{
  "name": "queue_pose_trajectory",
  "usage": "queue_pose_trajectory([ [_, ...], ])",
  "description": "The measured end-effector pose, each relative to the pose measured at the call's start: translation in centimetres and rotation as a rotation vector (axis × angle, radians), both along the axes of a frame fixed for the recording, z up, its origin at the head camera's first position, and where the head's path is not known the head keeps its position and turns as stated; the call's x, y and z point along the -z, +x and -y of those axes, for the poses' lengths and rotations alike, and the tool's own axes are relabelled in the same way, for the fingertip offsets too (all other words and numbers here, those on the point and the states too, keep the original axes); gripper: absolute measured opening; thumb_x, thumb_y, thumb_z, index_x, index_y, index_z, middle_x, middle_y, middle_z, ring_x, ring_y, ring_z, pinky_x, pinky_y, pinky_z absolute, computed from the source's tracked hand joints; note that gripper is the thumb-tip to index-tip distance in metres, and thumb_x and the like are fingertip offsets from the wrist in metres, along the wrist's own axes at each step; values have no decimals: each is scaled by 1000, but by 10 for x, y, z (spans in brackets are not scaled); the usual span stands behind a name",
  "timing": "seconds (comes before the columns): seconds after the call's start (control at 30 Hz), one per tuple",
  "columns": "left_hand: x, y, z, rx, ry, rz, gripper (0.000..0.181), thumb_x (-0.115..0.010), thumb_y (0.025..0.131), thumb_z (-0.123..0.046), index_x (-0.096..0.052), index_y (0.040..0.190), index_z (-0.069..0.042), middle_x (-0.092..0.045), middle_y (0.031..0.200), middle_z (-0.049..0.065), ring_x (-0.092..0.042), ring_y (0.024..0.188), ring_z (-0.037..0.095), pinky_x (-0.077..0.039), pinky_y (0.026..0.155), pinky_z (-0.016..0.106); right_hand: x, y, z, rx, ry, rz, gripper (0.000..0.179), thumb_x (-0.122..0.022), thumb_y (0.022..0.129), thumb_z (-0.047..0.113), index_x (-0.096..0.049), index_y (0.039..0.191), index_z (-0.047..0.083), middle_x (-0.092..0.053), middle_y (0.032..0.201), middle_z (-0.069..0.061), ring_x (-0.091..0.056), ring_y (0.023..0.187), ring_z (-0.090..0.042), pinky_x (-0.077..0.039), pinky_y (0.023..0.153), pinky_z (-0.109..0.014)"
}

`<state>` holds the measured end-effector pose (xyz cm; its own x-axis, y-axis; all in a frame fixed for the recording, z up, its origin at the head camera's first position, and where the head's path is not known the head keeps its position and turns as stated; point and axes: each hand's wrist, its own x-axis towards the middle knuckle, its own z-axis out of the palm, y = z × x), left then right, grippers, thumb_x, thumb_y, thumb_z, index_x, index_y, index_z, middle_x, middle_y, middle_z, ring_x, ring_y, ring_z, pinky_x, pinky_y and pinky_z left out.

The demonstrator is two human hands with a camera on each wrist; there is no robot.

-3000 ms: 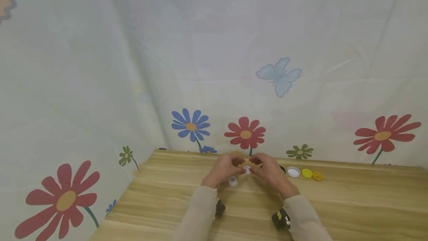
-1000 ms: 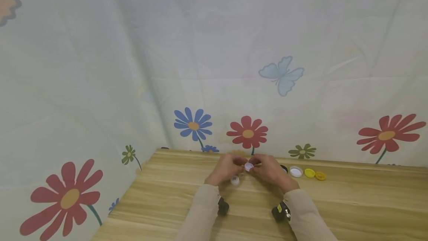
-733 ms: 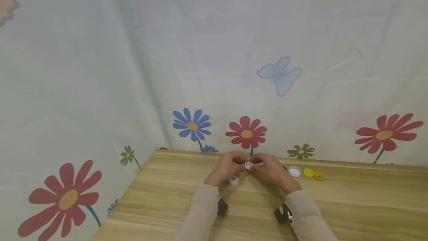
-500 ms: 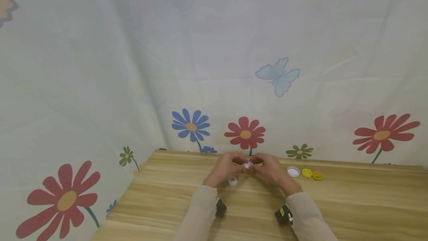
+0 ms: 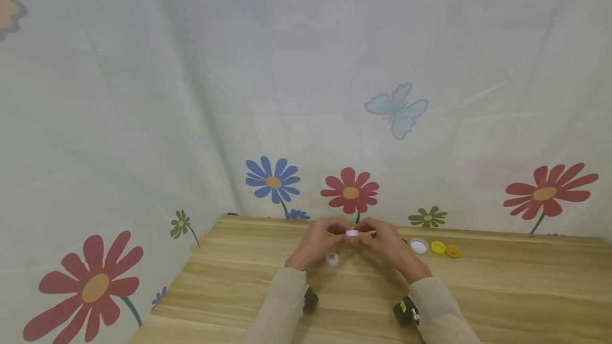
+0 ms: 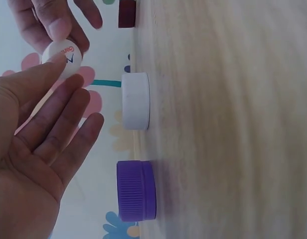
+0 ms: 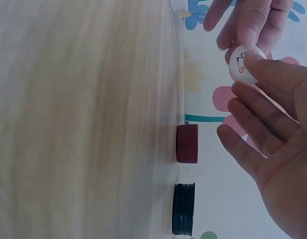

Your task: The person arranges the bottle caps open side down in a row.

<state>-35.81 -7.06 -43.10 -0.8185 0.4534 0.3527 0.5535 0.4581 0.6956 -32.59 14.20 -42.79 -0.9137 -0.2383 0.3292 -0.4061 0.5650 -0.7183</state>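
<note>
White plastic, round: 1 small cap (image 5: 352, 234), held in the air above the wood-grain tabletop (image 5: 229, 280), near the back edge, between 2 bare hands. Flat face bears print in red and blue, lettering partly covered by a thumb; side plain.

Left hand (image 5: 317, 243), 1: thumb and fingers pinching the small cap; remaining fingers stretched out loosely, slightly apart. Right hand (image 5: 384, 243), 1: same pinch from the opposite side, remaining fingers likewise extended.

On the tabletop, seen from the head: 1 white piece (image 5: 332, 259) with a dark mark on top, just beside the left hand; 1 wide white lid (image 5: 418, 246), shallow, rimmed; 1 yellow cap (image 5: 438, 248); 1 orange cap (image 5: 452, 251) close beside it. These last 3 run in a row to the right of the right hand.

Seen from the wrists: 1 purple cap (image 6: 136, 190), ribbed; 1 white cap (image 6: 136, 101), possibly the marked piece, cannot tell; 1 dark red cap (image 7: 187, 143); 1 black cap (image 7: 183, 209), ridged.
</note>
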Motion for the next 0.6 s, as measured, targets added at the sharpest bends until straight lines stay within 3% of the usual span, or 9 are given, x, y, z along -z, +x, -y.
queue_pose_trajectory([
  [0.27, -7, 5, 0, 5, -19, -22, 14, -80, 98, -14, -80, 111, -8, -79, 104, -1, -72, 98, 16, -58, 92, 38, 1, 3, 3, 11, -33, -40, 13, -77, 98, 6, -75, 110, 4, -76, 108, -7, -70, 106, -31, -57, 96, -53],
  [0.4, -10, 6, 1, 1, -40, -35, 15, -79, 98, -16, -80, 111, -9, -79, 104, -1, -71, 97, 15, -58, 89, 32, 1, 4, 4, 12, -39, -27, 12, -76, 100, 11, -75, 110, 5, -76, 106, -4, -71, 102, -27, -59, 92, -49],
  [0.6, -9, 6, 2, 12, -55, -48, 20, -79, 97, -8, -78, 117, -7, -79, 103, 0, -73, 94, 14, -59, 89, 35, 2, 5, 7, 45, -40, 1, 12, -75, 100, 11, -74, 111, 6, -76, 107, -4, -70, 101, -26, -59, 89, -47],
])
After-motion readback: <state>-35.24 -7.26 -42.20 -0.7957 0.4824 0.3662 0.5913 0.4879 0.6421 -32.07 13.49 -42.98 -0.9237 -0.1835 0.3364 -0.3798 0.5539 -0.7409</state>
